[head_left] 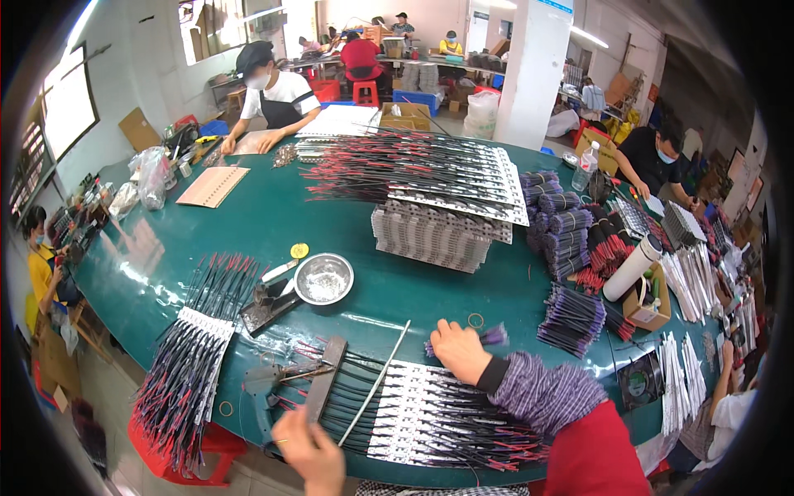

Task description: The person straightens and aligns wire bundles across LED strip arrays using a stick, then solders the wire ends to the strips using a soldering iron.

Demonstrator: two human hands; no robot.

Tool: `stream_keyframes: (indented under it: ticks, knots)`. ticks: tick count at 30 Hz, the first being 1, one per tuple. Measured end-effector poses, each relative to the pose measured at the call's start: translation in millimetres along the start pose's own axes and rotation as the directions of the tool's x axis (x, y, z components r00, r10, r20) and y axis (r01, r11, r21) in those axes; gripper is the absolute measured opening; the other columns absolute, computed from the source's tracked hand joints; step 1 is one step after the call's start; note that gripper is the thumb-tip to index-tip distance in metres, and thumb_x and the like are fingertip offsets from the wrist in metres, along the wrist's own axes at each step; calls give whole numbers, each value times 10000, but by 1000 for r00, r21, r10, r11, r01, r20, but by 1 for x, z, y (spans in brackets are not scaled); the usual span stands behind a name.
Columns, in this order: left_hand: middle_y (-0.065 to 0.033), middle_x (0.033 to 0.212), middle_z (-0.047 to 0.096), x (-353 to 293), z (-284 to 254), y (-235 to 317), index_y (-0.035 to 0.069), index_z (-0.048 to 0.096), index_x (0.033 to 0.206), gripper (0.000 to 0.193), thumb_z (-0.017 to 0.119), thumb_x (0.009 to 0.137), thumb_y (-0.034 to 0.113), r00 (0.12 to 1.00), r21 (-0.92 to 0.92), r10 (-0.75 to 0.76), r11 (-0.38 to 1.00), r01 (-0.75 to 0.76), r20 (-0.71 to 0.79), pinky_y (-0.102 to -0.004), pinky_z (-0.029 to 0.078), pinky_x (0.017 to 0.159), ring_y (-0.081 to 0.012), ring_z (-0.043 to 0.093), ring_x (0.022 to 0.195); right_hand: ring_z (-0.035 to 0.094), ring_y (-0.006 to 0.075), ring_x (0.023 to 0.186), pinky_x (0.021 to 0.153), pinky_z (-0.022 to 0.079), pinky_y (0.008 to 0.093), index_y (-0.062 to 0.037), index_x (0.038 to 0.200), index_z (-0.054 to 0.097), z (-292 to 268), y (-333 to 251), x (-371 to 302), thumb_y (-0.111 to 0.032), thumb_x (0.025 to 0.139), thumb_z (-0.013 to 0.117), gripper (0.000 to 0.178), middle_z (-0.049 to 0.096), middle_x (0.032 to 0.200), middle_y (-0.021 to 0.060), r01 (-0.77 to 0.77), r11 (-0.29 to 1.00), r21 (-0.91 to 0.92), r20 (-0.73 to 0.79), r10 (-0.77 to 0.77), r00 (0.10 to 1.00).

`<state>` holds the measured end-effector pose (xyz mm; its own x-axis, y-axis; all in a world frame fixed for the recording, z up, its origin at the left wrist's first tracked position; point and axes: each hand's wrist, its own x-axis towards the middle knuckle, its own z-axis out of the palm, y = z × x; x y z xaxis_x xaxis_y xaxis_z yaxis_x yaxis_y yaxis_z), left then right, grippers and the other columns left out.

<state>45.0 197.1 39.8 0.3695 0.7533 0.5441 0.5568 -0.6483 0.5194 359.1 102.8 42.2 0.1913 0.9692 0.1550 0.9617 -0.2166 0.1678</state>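
My right hand (460, 351), its sleeve reaching over the near work, is closed round a small bundle of purple and black wires (496, 335), whose ends stick out on both sides. Close to the table's near edge is my left hand (312, 453), smeared by motion, beside a flat metal bar (327, 380) and the handle of a dark tool. The bar lies across black wires that run to a white perforated board panel (405, 413). A thin pale rod (375, 384) slants over these wires. More red-tipped black wires leave the panel's right side, below my right forearm.
A metal bowl (324, 279) stands by a black clamp-like block (269, 312). Another wired panel (207, 324) hangs over the left edge above a red stool (223, 455). Wired panels top a grey stack (430, 236). Wire bundles (571, 318) and a white flask (633, 269) are right; co-workers sit around.
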Motion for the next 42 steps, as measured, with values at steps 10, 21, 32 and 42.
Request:
stream_keyframes:
  ticks: [10,21,32,42]
  knots:
    - [-262,1202,604,34,-5,-89,-80,524,1323,557,706,844,137,926,378,-369,871,315,77,-479,444,975,-421,570,1129,596,255,910,709,543,367,3,1142,599,21,-12,-18,-12,788,617,355,508,950,104,46,905,424,-260,73,963]
    - [-111,945,680,37,-27,-104,-74,578,1160,526,788,678,-54,800,-299,-573,743,599,178,-291,525,717,-190,660,802,600,252,903,724,547,361,14,1181,637,3,-13,-35,33,744,625,438,551,961,94,49,858,511,-255,97,962]
    - [-166,1114,627,42,-43,37,-37,515,1308,597,712,746,-1,712,-717,-485,221,661,508,-278,489,534,-189,603,722,592,314,897,725,513,398,18,1112,669,-1,-5,-42,125,606,633,519,568,968,129,77,774,628,-247,104,963]
    - [-155,1102,704,20,-35,79,-65,629,1235,540,811,727,-62,797,-672,-422,439,596,432,-294,540,735,-153,646,802,613,302,866,697,531,388,22,1043,672,11,-7,-48,164,553,628,512,614,959,130,108,743,661,-277,108,955]
